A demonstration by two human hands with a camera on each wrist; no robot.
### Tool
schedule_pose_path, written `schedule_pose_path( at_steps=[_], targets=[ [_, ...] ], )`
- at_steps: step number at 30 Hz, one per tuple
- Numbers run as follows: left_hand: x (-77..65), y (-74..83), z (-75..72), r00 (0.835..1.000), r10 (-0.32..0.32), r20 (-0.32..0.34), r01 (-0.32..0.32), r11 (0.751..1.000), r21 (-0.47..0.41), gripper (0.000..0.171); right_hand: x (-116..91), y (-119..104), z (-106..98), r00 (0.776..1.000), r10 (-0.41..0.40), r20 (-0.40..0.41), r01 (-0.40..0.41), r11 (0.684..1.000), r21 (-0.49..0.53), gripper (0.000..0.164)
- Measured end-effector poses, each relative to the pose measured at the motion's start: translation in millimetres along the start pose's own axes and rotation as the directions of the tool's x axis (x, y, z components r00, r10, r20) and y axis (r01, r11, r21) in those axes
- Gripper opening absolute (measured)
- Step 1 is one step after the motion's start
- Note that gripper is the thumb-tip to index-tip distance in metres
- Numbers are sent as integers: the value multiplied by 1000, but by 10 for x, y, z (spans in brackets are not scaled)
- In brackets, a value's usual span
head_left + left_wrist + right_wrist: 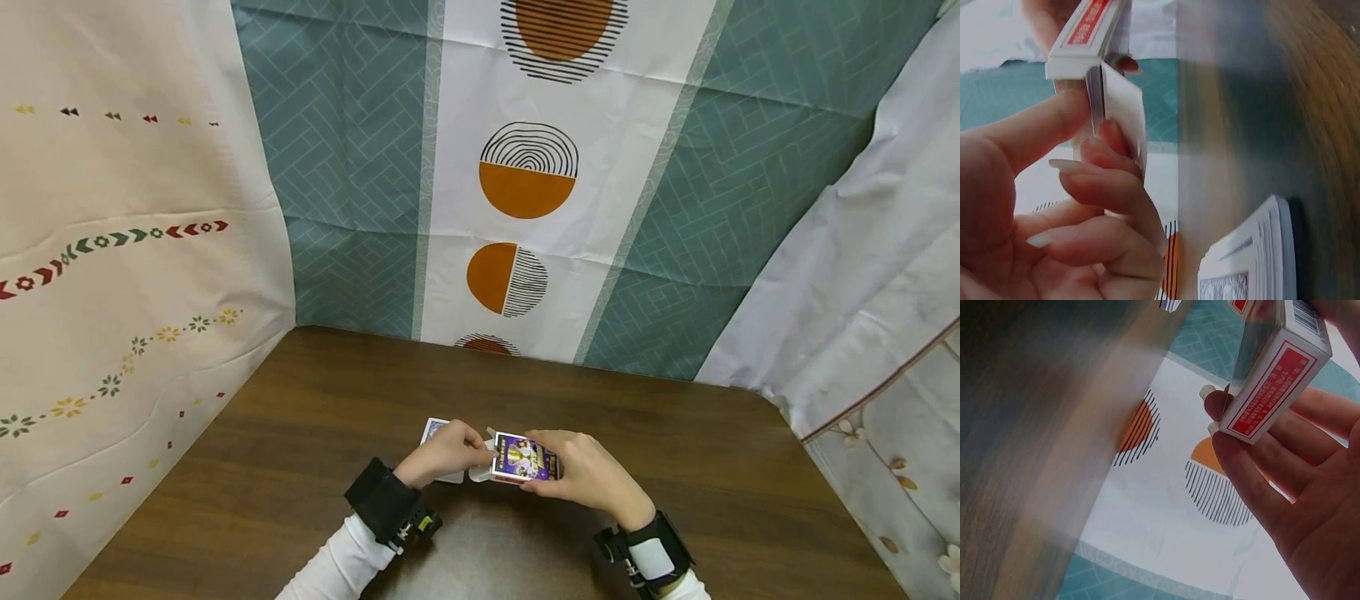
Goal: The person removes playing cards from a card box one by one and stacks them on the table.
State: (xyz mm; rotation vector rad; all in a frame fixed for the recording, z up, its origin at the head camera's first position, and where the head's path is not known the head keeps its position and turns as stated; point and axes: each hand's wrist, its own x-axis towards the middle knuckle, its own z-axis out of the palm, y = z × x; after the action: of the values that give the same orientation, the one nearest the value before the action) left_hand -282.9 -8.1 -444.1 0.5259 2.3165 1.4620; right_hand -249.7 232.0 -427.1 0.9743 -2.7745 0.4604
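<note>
A purple-fronted playing card box (524,458) with white edges is held between the thumb and fingers of my right hand (591,472). Its open end faces left. My left hand (448,451) is at that end, with thumb and fingers pinching playing cards (1093,103) that stick out of the box beside a white flap (1127,106). Partly hidden under the left hand, a stack of blue-and-white playing cards (453,477) lies on the table. The box's red-and-white side (1275,390) shows in the right wrist view, with fingertips against its edges.
The brown wooden table (337,392) extends around both hands. A teal and white patterned curtain (360,167) hangs behind it, a cream cloth (135,317) at the left and a white cloth (847,267) at the right. Both wrists wear black straps with small cameras.
</note>
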Motion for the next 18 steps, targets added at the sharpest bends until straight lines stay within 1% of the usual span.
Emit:
schedule_pose_path(
  at_steps=[3,9,12,18],
  targets=[
    [-5,-23,-35,1000,-2,15,2,1000,10,22,0,0,-5,1000,1,3,-1,1000,3,64],
    [-14,-28,-124,998,-9,69,11,999,-39,21,-5,5,-8,1000,7,8,-7,1000,7,66],
    [-21,-24,-160,997,-12,80,16,999,-49,22,-3,13,-7,1000,7,3,-7,1000,8,66],
    [-18,-16,-213,995,-8,97,11,999,-37,20,-1,24,-18,1000,7,-10,-7,1000,0,65]
  ],
)
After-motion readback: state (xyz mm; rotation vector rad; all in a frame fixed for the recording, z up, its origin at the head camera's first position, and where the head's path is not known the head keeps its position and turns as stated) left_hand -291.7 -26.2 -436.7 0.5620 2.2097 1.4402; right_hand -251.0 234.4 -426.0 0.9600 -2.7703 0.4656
